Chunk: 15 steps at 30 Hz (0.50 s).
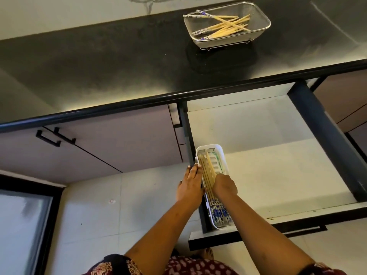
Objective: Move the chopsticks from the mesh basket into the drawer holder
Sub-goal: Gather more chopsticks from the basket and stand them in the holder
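A metal mesh basket stands on the dark counter and holds several bamboo chopsticks with blue-patterned ends. Below, in the open drawer, a white slotted holder lies along the left side with several chopsticks in it, patterned ends toward me. My left hand lies flat against the holder's left edge. My right hand is curled over the chopsticks in the holder, fingers closed on them.
The dark counter runs across the top of the view. Closed cabinet doors with black handles sit to the left of the drawer. Most of the drawer floor right of the holder is bare white. Pale tiled floor lies below.
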Tool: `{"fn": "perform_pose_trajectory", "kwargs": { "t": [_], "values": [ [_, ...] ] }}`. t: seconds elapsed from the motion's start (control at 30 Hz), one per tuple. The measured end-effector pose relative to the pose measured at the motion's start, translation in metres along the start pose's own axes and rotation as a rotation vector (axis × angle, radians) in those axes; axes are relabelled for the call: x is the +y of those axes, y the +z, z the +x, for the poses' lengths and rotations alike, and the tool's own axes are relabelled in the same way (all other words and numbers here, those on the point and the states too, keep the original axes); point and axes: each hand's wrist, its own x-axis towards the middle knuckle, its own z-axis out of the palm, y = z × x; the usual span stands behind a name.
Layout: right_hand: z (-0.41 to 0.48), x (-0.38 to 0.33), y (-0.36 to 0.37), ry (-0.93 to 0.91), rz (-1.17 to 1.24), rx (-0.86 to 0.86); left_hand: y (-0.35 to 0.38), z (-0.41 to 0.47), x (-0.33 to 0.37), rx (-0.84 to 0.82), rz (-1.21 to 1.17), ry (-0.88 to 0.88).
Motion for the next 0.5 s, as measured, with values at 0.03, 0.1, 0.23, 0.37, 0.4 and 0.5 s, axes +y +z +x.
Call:
{"fn": "perform_pose_trajectory", "kwargs": {
  "t": [0.03,0.1,0.23,0.37,0.4,0.5],
  "values": [
    [0.001,0.001,0.001,0.005,0.024,0.002,0.000,0.000,0.000,-0.008,0.005,-0.001],
    [0.001,0.002,0.002,0.008,0.063,-0.007,0.000,0.001,0.000,-0.021,0.020,0.001],
    [-0.002,0.002,0.001,-0.029,0.045,-0.015,0.001,0.001,0.000,-0.039,0.053,0.004],
    [-0.006,0.004,-0.001,-0.059,0.039,-0.005,0.002,0.002,-0.001,-0.056,0.083,0.005],
    [-0.007,0.004,-0.001,-0.068,0.044,0.002,0.002,0.003,-0.001,-0.060,0.090,0.004],
    [-0.011,0.007,-0.001,-0.091,0.060,0.032,0.002,0.004,0.000,-0.073,0.098,-0.002]
  ]
}}
